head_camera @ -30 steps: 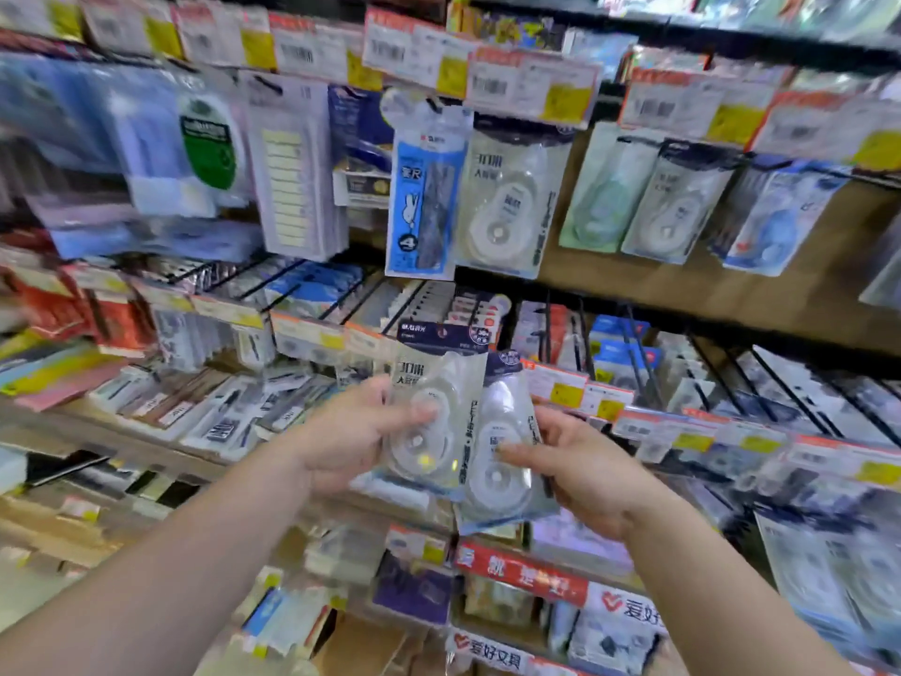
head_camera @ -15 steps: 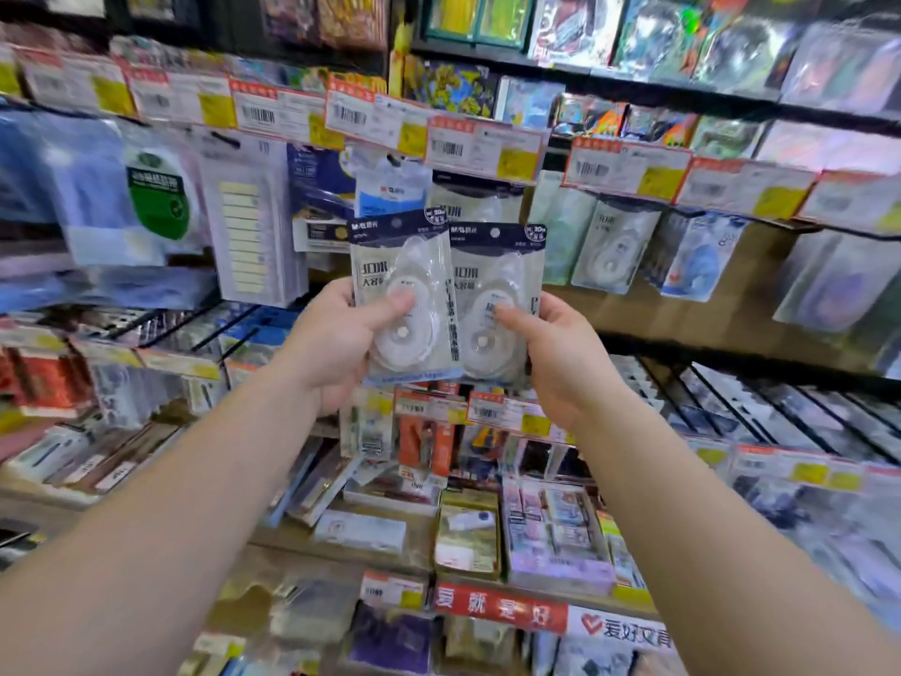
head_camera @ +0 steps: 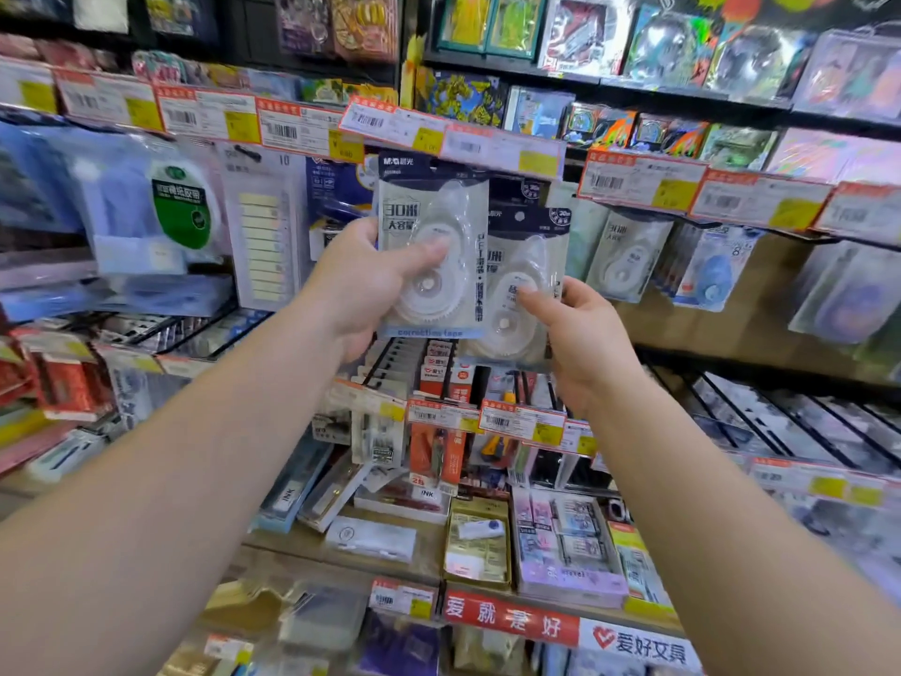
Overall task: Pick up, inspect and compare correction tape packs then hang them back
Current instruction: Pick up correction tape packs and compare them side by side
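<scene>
The left hand (head_camera: 363,285) grips one correction tape pack (head_camera: 431,246), thumb on its front. The right hand (head_camera: 575,334) pinches a second pack (head_camera: 524,285), just beside and partly behind the first. They look light, with bendy, slippery plastic, so holding the sides seems best.

Both bare forearms reach up from the lower corners of the frame and converge near its centre. The left hand (head_camera: 363,280) sits slightly higher, left of centre, its thumb pressed flat across the front of a clear plastic correction tape pack with a dark header (head_camera: 431,246), fingers curled behind it. The right hand (head_camera: 577,334), just right of centre, pinches a second, matching clear pack (head_camera: 524,285) the same way, thumb forward, wrist bent slightly back.
</scene>
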The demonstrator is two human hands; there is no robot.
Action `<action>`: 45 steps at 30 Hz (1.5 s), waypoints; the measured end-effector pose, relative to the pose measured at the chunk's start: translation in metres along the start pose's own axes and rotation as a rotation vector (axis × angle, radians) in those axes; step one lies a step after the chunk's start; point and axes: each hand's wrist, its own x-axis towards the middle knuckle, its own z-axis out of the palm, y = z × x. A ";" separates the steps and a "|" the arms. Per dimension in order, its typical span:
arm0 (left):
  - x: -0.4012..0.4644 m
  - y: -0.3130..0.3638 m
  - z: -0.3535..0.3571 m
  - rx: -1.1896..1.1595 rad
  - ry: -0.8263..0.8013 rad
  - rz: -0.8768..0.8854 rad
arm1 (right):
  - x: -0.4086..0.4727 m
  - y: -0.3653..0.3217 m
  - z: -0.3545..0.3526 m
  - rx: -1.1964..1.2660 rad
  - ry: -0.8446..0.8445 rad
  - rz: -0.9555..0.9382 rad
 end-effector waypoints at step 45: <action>0.016 -0.033 0.002 -0.043 -0.045 -0.021 | -0.012 0.000 0.034 -0.136 -0.049 -0.097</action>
